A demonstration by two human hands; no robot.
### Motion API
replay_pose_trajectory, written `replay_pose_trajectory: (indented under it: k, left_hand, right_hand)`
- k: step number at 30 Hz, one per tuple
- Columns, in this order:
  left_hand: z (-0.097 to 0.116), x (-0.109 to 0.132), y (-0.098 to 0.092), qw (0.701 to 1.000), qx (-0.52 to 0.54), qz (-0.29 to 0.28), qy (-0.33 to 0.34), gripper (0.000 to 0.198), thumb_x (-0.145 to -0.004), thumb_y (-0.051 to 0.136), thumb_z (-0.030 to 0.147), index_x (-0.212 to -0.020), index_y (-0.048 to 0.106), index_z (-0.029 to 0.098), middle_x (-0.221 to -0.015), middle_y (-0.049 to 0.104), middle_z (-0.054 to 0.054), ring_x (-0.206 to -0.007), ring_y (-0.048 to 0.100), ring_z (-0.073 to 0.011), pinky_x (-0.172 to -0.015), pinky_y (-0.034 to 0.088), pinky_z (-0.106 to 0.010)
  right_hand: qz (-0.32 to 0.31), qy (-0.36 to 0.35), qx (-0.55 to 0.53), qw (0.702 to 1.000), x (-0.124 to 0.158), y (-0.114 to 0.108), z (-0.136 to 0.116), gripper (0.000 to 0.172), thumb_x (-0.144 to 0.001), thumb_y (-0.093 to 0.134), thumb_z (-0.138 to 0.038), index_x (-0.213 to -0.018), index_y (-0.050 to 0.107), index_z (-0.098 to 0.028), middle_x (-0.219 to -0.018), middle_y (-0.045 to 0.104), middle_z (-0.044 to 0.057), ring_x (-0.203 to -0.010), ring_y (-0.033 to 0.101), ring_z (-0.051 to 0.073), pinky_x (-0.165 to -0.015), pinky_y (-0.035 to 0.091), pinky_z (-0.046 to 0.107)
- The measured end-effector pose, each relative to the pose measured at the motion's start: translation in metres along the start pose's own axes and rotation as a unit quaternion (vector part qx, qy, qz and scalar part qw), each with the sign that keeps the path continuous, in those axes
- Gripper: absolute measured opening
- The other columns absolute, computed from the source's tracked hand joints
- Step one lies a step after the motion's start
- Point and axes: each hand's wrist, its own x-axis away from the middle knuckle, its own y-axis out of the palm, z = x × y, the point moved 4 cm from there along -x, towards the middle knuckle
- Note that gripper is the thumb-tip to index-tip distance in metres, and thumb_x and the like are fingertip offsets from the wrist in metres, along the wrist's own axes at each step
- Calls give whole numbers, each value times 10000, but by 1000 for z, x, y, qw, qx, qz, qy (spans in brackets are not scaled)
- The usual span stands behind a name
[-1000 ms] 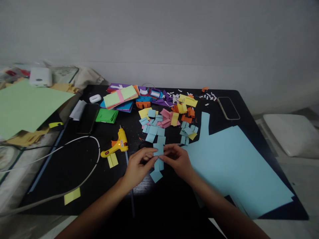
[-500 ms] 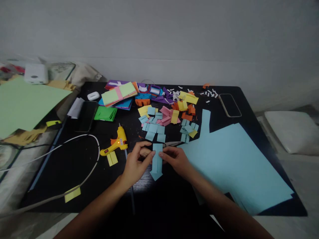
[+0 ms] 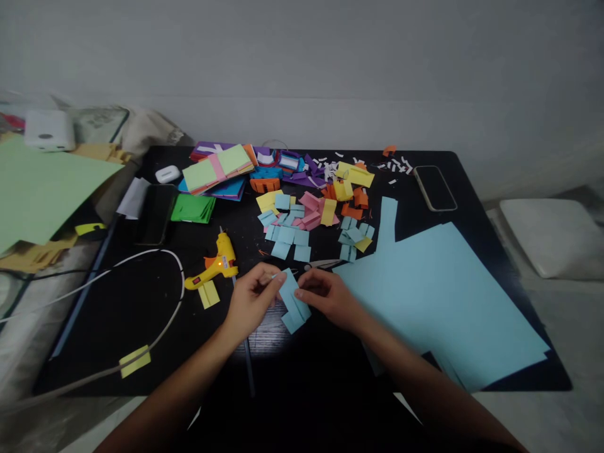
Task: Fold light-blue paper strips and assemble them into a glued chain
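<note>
A folded strip of light blue paper is held between my hands above the black table, tilted with its upper end to the left. My left hand pinches its upper left edge between thumb and fingers. On the other side, my right hand has its thumb and fingers closed on the right edge. Just beyond the hands lies a pair of scissors, partly hidden. Small folded light blue pieces lie farther back, with more blue pieces to their right.
A yellow glue gun with a lit light lies left, near a white cable. Large light blue sheets cover the right side. Phones, bundled coloured paper, green papers and white scraps lie farther back.
The blue strip has gone from upright to tilted, and its arrow-like lower end now looks different. Both hands stay on it. The whole view has shifted slightly.
</note>
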Motion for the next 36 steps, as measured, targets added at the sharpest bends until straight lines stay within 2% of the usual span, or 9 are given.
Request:
replay_pose_trajectory:
  k: [6, 12, 16, 18, 20, 25, 28, 32, 36]
  left_hand:
    - [6, -5, -4, 997, 66, 46, 0, 340, -882, 807, 479, -890, 656, 174, -674, 731, 18, -543, 690, -123, -571, 575, -231]
    - [6, -3, -2, 997, 71, 19, -4, 343, -890, 801, 463, -870, 626, 169, -654, 729, 10, -505, 652, -108, -522, 548, -215]
    - [8, -3, -5, 996, 76, 43, 6, 319, -888, 816, 411, -1015, 659, 163, -661, 720, 22, -519, 644, -106, -527, 543, -207]
    - [8, -4, -6, 996, 80, 39, -3, 332, -891, 812, 417, -1053, 691, 153, -677, 729, 8, -536, 650, -111, -543, 550, -214]
    - [8, -5, -6, 996, 80, 22, -18, 313, -904, 796, 437, -984, 726, 142, -686, 738, -14, -543, 648, -110, -556, 548, -216]
    - [0, -5, -6, 991, 119, -7, -59, 326, -917, 780, 464, -831, 733, 153, -606, 663, 7, -482, 544, -81, -462, 440, -178]
    - [-5, -3, -5, 983, 163, -10, -88, 329, -894, 807, 455, -784, 725, 156, -560, 577, 33, -462, 456, -57, -430, 352, -153]
    - [-1, -2, 0, 974, 201, -57, -90, 338, -863, 839, 442, -737, 729, 148, -576, 528, 37, -461, 413, -40, -432, 313, -154]
    - [7, 1, 6, 974, 176, -133, -51, 292, -884, 815, 445, -860, 817, 154, -855, 688, -52, -454, 440, -19, -387, 294, -165]
  right_hand:
    - [-12, 33, -28, 999, 0, -1, 6, 389, -785, 873, -537, -866, 679, -209, -822, 758, 14, -753, 739, 193, -760, 593, 346]
    - [106, 12, -49, 993, -2, -16, 2, 482, -684, 939, -545, -942, 728, -196, -849, 717, 19, -778, 761, 237, -686, 680, 391]
    - [118, 5, -56, 991, -2, -15, -1, 444, -658, 959, -502, -897, 748, -194, -891, 714, 11, -759, 744, 209, -676, 688, 367]
    - [116, 8, -66, 991, -2, -14, -2, 434, -647, 966, -491, -887, 755, -198, -865, 726, -1, -725, 743, 195, -688, 679, 356]
    - [104, 8, -64, 993, -2, -14, -2, 420, -640, 971, -483, -878, 768, -203, -826, 746, -8, -691, 736, 179, -705, 658, 335]
    - [5, 5, -14, 1000, 0, -8, -3, 310, -688, 961, -430, -857, 805, -224, -808, 779, -4, -744, 738, 177, -745, 610, 304]
    - [-40, -36, 27, 998, 3, -5, -6, 222, -771, 917, -398, -896, 822, -241, -910, 795, 19, -847, 748, 199, -818, 604, 336]
    - [-31, -172, 99, 980, 4, -5, -12, 15, -860, 835, -251, -864, 835, -266, -1103, 764, 51, -1043, 718, 210, -987, 554, 381]
    - [46, -220, 136, 965, 3, -10, -7, 171, -861, 768, -145, -845, 846, -296, -1250, 705, 53, -1101, 677, 202, -1012, 535, 377]
